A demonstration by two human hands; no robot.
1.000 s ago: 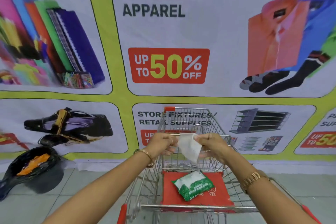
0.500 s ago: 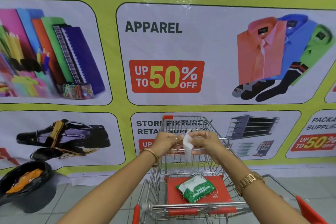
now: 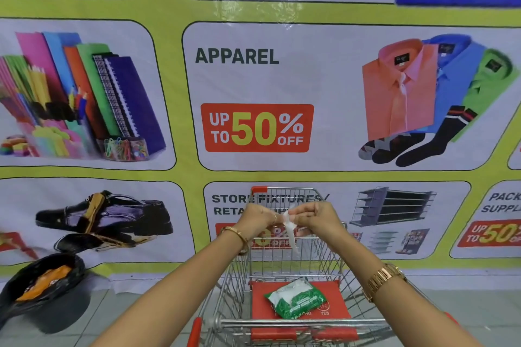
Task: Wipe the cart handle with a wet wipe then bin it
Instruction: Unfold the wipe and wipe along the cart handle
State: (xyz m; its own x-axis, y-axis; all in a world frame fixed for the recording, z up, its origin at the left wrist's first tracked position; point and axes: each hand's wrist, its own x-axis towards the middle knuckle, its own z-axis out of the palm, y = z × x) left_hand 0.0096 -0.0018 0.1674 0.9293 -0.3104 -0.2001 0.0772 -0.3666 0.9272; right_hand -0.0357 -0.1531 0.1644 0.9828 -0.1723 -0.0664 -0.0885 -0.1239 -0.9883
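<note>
At the far left, on the floor by the foot of the wall banner (image 3: 180, 76), sits the bin (image 3: 42, 293) — a dark tub lined with a black bag, something orange already lying in it. Moving right, the person's left hand (image 3: 258, 221) is raised above the cart's basket (image 3: 293, 259), its fingers pinched shut on one edge of the wet wipe (image 3: 290, 229); the wipe hangs between the two hands as a narrow, bunched white strip, its tail drooping over the wire. The right hand (image 3: 317, 220) is just beside the left, likewise closed on the wipe's other edge, so the two hands are nearly together with the cloth caught between them. Below, on the red child-seat flap (image 3: 259, 298), lies the green wipe packet (image 3: 296, 300), and nearest the camera runs the cart handle (image 3: 296, 323), a metal bar with red ends, not yet touched. The step in hand looks to be opening the wipe out. To do it well, the hands would draw apart evenly so the sheet spreads flat rather than tearing or staying roped — then one hand would wrap it around the bar at its left end and sweep across to the right end, turning the cloth to reach the underside.
</note>
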